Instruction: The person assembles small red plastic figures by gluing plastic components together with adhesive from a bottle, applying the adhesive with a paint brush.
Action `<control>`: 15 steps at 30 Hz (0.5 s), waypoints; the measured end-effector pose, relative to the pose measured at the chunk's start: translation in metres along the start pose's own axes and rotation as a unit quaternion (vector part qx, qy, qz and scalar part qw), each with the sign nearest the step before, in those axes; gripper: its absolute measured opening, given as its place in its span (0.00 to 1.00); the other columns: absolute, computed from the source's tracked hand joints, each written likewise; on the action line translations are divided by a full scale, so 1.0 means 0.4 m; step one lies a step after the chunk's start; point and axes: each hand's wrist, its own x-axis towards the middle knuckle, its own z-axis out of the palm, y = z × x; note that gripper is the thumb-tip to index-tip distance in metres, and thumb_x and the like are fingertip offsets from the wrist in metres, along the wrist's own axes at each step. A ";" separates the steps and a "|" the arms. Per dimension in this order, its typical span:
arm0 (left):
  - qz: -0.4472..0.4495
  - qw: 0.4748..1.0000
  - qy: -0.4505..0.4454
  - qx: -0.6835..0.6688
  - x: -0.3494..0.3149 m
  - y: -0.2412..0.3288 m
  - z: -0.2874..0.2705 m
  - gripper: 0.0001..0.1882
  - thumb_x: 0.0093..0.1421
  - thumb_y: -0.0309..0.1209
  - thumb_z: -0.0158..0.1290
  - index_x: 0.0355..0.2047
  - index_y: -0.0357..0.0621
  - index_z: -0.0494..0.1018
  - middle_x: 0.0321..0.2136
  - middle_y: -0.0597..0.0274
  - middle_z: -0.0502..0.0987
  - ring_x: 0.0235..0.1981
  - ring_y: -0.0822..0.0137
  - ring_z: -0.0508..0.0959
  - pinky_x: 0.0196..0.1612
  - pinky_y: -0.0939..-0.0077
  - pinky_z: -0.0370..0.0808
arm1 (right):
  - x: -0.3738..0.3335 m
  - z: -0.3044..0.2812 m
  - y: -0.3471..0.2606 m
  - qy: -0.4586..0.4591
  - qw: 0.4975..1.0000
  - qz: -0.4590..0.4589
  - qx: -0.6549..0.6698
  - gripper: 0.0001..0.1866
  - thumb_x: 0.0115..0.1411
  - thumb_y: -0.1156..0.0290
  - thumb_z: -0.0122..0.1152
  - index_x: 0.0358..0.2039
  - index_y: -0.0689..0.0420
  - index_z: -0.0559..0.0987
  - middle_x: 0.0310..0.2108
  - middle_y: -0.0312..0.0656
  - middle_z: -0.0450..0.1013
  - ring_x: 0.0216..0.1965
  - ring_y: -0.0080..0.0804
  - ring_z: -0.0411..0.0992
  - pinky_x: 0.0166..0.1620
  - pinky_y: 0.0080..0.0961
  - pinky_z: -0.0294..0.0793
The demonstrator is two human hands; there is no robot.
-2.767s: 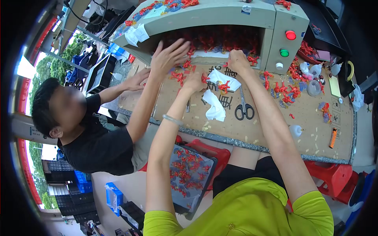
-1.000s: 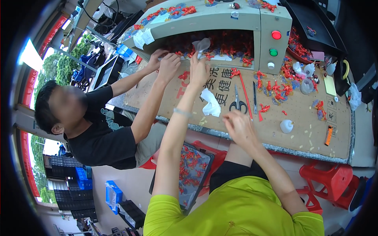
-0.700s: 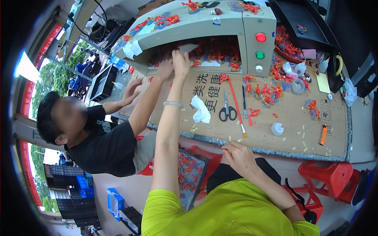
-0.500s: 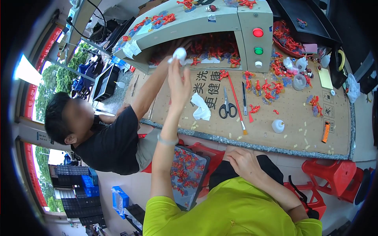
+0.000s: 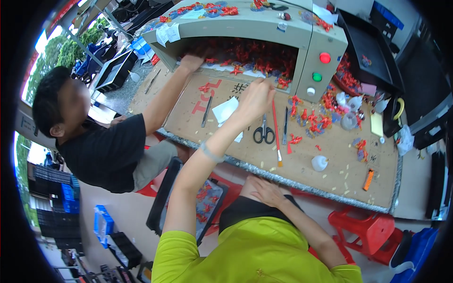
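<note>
My left hand is over the cardboard-covered bench, fingers curled together at the upper end of a thin red-handled brush. Whatever lies between those fingers is hidden. Beneath and beside that wrist are a white tissue and black-handled scissors. To the right of the brush lies a slim dark craft knife. My right hand rests flat on my thigh, fingers stretched out and holding nothing. A small red figure lies beside the knife.
A grey box-shaped machine with lit buttons holds many red figures in its opening. A co-worker's hand reaches into it from the left. A white squeeze bottle, an orange cutter and tweezers lie on the bench.
My left hand has come down and right from the raised white thing it held, which it no longer shows. My right hand's fingers have straightened on my thigh. The view has shifted.
</note>
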 end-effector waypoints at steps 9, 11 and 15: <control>0.000 0.998 0.042 0.053 0.435 -0.184 0.298 0.15 0.52 0.32 0.49 0.36 0.34 0.74 0.32 0.40 0.77 0.34 0.42 0.78 0.39 0.53 0.77 | -0.018 0.174 0.163 -0.019 0.991 0.038 0.124 0.29 0.55 0.65 0.46 0.59 0.48 0.65 0.52 0.54 0.67 0.53 0.49 0.65 0.59 0.39 0.59; 0.167 0.973 0.085 0.137 0.477 -0.204 0.343 0.18 0.56 0.37 0.47 0.43 0.38 0.74 0.45 0.42 0.73 0.49 0.46 0.72 0.52 0.56 0.68 | -0.022 0.154 0.165 0.031 0.997 0.006 0.072 0.27 0.55 0.65 0.47 0.57 0.51 0.66 0.49 0.53 0.69 0.50 0.52 0.67 0.57 0.40 0.62; 0.208 0.971 0.048 0.111 0.539 -0.296 0.420 0.21 0.56 0.39 0.48 0.47 0.40 0.71 0.49 0.43 0.71 0.53 0.49 0.68 0.56 0.59 0.63 | -0.027 0.080 0.172 -0.082 0.993 0.081 0.000 0.24 0.57 0.63 0.49 0.54 0.53 0.67 0.50 0.53 0.67 0.51 0.52 0.65 0.56 0.39 0.62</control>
